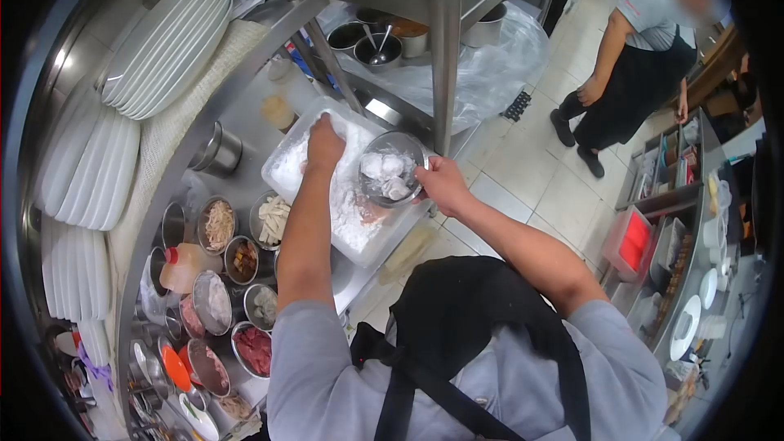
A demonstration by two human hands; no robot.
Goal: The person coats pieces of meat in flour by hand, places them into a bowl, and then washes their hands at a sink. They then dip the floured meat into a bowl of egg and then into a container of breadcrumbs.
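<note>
A white plastic tub holds a bed of white powder that looks like flour, with some pinkish pieces partly buried on its near right side. Inside the tub's far left part, my left hand is curled down at the powder; what its fingers hold, if anything, is hidden. My right hand grips the rim of a round bowl above the tub's right side. Several white-coated pieces lie in that bowl.
Several metal containers with sliced foods, including red meat, crowd the counter's left side beside a red-capped jug. Stacked white plates line the far left. A shelf post rises behind the bowl. Another person stands at right.
</note>
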